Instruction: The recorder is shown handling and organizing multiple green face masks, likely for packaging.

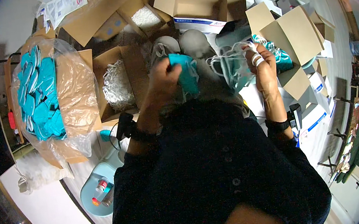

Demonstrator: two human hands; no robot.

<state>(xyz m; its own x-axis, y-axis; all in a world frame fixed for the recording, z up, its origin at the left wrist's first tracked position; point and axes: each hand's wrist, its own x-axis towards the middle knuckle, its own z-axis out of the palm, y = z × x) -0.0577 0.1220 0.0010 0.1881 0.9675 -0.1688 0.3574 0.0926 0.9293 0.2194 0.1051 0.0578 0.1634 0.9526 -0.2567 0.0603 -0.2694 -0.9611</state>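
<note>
In the head view, the far ends of the white cords (236, 55) blur together, and the teal piece (188, 72) is smeared, its lower edge hard to make out. The left hand (164, 75) pinches that piece above the person's lap; the right hand (262, 65) grips the cords, beside an open carton (300, 39) whose flaps partly hide more teal pieces. A clear-lined box (77, 89) of teal pieces stands left; a blue basin (89, 178) sits on pale floor (75, 185), and the room's edges fall into black.
</note>
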